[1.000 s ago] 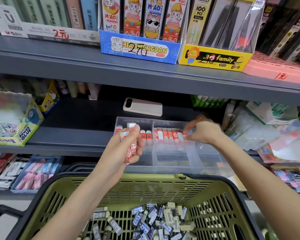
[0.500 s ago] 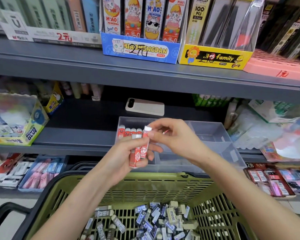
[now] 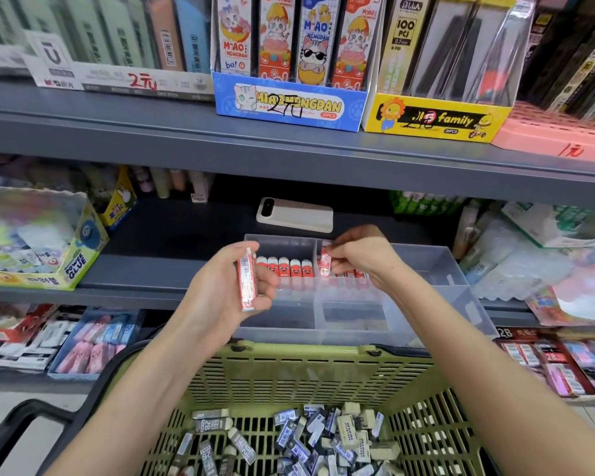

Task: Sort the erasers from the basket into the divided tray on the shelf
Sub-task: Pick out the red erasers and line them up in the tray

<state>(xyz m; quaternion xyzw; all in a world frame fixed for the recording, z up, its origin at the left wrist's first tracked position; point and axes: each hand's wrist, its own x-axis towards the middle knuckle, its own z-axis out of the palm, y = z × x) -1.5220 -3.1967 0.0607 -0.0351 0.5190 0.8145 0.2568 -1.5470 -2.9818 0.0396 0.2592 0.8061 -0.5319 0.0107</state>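
Over the back row of the divided tray [image 3: 430,264], your right hand [image 3: 361,257] pinched a red eraser [image 3: 325,263] upright beside the standing row; your left hand [image 3: 225,293], farther left, gripped spare erasers [image 3: 247,285], also upright.

Clear divided tray [image 3: 437,266] holds upright red erasers [image 3: 291,268] in its back compartments; grey-sleeved erasers [image 3: 344,438], perhaps dozens, lie jumbled in the green basket [image 3: 306,359].

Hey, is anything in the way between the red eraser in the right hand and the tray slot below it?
Nothing visible. The right hand pinches the red eraser over the open-topped tray, beside the standing erasers in that compartment.
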